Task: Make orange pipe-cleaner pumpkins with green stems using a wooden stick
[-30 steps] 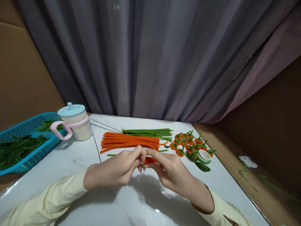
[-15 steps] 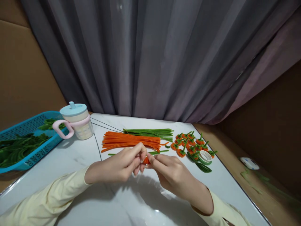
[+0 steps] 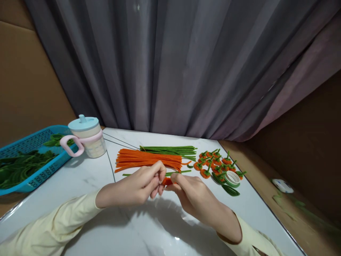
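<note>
Both hands met over the white marble table (image 3: 80,177), the left hand (image 3: 133,188) and right hand (image 3: 194,197) pinching 1 small orange piece (image 3: 167,181) between their fingertips, probably a partly coiled pipe cleaner. A cluster of finished orange pumpkins (image 3: 213,163) lay to the right; a thick bundle of orange stems (image 3: 146,160) and green stems (image 3: 167,149) remained unused. A grey curtain (image 3: 170,64) hung behind.
</note>
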{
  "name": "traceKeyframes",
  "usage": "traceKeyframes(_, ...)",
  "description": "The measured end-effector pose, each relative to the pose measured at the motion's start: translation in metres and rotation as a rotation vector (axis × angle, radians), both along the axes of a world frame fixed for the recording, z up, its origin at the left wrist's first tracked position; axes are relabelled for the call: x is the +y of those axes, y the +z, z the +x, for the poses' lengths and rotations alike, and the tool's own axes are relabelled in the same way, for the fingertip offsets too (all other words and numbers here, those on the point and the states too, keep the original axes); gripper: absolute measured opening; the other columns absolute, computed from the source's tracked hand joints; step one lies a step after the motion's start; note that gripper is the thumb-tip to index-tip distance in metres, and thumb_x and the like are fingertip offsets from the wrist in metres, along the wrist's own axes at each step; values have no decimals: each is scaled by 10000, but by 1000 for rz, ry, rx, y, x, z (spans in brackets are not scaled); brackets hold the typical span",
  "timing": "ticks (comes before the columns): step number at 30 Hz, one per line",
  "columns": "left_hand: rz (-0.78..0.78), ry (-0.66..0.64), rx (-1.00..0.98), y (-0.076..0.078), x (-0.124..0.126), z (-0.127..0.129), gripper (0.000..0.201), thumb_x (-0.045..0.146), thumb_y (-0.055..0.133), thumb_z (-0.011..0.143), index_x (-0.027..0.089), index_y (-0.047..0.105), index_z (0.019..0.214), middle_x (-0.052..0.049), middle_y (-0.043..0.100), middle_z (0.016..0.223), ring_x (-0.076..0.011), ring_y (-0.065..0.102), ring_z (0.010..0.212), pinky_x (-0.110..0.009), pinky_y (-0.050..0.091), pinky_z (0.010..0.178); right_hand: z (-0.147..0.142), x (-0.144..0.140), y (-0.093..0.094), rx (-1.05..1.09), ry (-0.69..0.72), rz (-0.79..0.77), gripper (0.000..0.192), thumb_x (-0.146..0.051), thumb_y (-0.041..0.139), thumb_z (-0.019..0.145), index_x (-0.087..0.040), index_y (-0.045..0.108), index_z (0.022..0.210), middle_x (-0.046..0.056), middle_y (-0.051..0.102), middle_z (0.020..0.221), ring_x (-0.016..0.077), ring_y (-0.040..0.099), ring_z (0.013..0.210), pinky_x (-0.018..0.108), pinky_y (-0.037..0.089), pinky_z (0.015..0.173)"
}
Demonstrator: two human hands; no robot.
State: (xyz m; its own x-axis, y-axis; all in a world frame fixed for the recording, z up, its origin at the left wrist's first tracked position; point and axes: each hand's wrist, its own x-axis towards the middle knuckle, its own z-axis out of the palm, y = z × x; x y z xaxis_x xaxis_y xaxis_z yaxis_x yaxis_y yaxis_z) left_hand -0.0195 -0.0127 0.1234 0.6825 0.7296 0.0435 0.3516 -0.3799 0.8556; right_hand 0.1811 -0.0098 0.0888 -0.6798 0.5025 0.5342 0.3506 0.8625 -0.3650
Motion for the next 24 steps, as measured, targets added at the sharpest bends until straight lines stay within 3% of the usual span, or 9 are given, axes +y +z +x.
traceKeyframes(4,5,-4,-6,-1,1,-1,113,183,276,923,211,315,821,23,547,682,-114,506,588,-243,405,579,0,1,0,-33,22,-35,204,-43,378,908,-209,427,1016,15,623,820,127,563,672,220,403,587)
traceKeyframes(20,0,-4,-4,-1,1,0,114,193,295,921,211,314,810,29,529,664,-111,497,584,-236,400,577,0,-1,2,-51,7,-41,192,-48,367,894,-209,429,978,19,603,795,128,541,646,213,394,573)
traceKeyframes(24,3,-10,-5,-1,0,-1,118,178,288,921,211,313,811,31,527,668,-109,484,579,-238,395,583,0,0,1,-66,-18,-9,176,-51,339,884,-217,401,885,0,551,707,127,494,578,215,355,529)
